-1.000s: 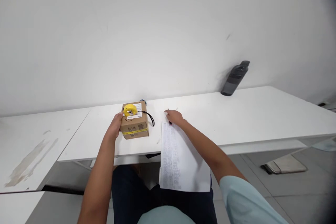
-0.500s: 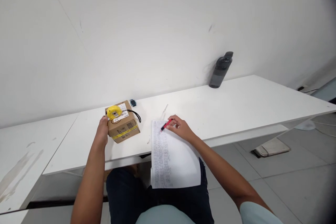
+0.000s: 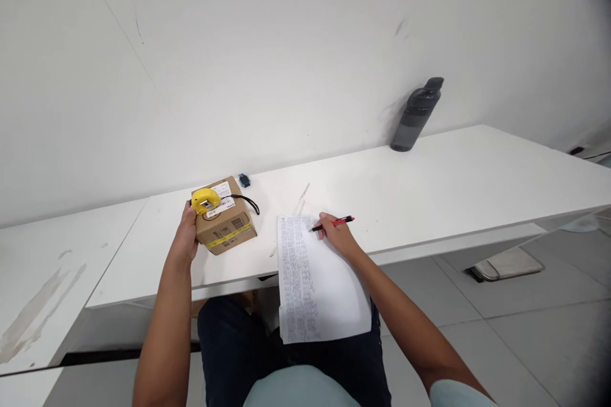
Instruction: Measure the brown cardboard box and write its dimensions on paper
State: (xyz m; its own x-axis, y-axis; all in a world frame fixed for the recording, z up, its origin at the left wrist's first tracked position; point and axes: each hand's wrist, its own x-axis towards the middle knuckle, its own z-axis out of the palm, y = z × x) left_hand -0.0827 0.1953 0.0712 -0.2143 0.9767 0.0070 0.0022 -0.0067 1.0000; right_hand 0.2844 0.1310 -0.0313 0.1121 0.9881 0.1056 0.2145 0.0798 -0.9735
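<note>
My left hand (image 3: pixel 186 229) is against the left side of a small brown cardboard box (image 3: pixel 224 226) banded with yellow tape, its fingers partly hidden behind the box. On the box's top, close to my thumb, lies a yellow tape measure (image 3: pixel 205 201) with a black wrist strap (image 3: pixel 248 202). My right hand (image 3: pixel 335 236) grips a red and black pen (image 3: pixel 341 220), its tip pointing left over a sheaf of paper (image 3: pixel 337 292). Dense handwriting fills the left part of the top sheet. The paper reaches from the table over its front edge onto my lap.
A dark grey bottle (image 3: pixel 415 116) stands at the back of the white table (image 3: pixel 429 184), by the wall. Behind the box lies a small dark watch-like object (image 3: pixel 244 180). A pale flat object (image 3: pixel 508 264) is below the table at right.
The pen has turned in my right hand: its dark end pointed down-left before, and now a thin tip faces the paper. My left hand stays at the box. The view has shifted slightly.
</note>
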